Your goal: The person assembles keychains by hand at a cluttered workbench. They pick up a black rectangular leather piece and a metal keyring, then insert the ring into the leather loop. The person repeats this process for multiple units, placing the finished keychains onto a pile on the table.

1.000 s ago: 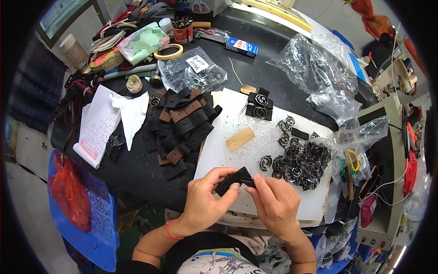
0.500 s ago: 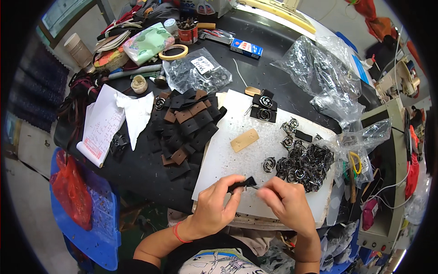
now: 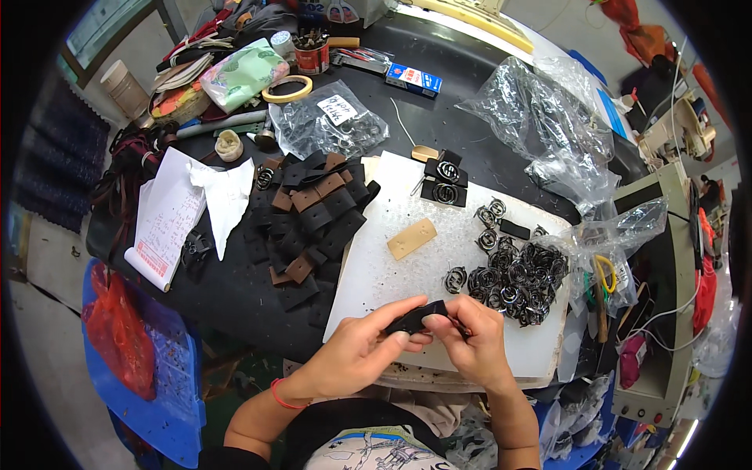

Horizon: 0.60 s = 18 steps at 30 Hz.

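You're now pinching the black strap piece (image 3: 413,319) tighter between left hand (image 3: 362,354) and right hand (image 3: 472,345) — folded smaller, seemingly — over the white board (image 3: 407,274).

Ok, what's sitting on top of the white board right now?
On the white board: a tan leather piece, a heap of metal buckles and two buckled black pieces. Both hands hide its near edge.

I see my left hand (image 3: 356,356) and right hand (image 3: 474,348) pinching a black strap piece (image 3: 415,319) together over the white board (image 3: 392,274); metal buckles (image 3: 513,274) heap just beyond my right hand.
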### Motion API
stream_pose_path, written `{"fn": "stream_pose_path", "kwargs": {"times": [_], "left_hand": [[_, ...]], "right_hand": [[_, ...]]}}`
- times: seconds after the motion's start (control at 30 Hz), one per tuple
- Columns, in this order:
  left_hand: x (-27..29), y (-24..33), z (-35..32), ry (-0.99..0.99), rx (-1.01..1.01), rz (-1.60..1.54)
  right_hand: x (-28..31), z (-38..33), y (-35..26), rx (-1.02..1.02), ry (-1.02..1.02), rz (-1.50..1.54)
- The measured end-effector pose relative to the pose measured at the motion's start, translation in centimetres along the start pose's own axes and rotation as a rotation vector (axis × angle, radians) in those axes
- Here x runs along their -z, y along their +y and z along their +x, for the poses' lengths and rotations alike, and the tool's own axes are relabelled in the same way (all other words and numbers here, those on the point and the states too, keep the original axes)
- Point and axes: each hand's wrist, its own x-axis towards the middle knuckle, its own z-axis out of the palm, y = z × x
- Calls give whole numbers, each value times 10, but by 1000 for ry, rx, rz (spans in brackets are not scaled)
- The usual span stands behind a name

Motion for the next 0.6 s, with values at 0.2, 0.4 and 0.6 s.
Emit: {"fn": "stream_pose_path", "kwargs": {"times": [0.2,0.4,0.6], "left_hand": [[3,0,6,72,50,-297],[2,-1,5,84,55,-266],[-2,-3,3,113,2,-146]], "right_hand": [[-4,-6,-5,140,215,-329],[-12,-9,-8,337,153,-519],[-12,-9,-1,321,132,-408]]}}
